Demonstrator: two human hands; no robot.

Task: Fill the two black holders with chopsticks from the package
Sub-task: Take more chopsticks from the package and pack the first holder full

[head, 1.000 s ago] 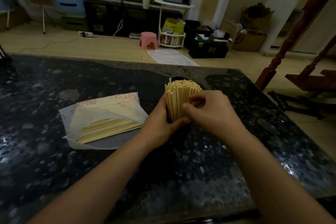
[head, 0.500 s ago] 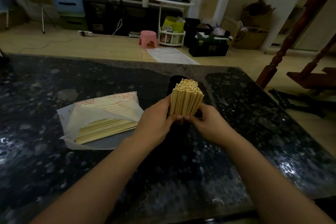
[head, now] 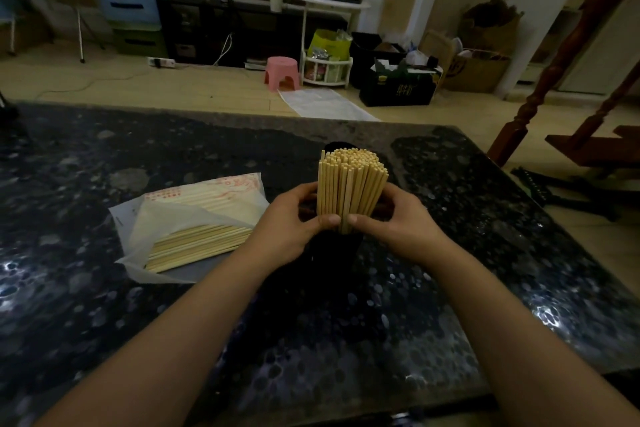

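A thick bundle of pale wooden chopsticks [head: 349, 184] stands upright in a black holder [head: 332, 250] at the middle of the dark speckled table [head: 104, 288]. My left hand [head: 287, 225] and my right hand [head: 398, 222] wrap around the bundle's lower part from both sides, thumbs nearly meeting in front. A second black holder [head: 334, 146] shows only as a dark rim just behind the bundle. The opened white package [head: 194, 215] lies to the left with more chopsticks [head: 197, 246] flat inside it.
The table's far edge runs behind the holders, and its right edge slants down on the right. Dark wooden furniture legs [head: 519, 114] stand beyond the right corner. Boxes, a pink stool [head: 282, 71] and a white shelf sit on the floor far behind.
My right hand came off the top of the bundle and dropped to its right side. The chopstick tips now look even and tightly gathered. The left hand stayed on the bundle.
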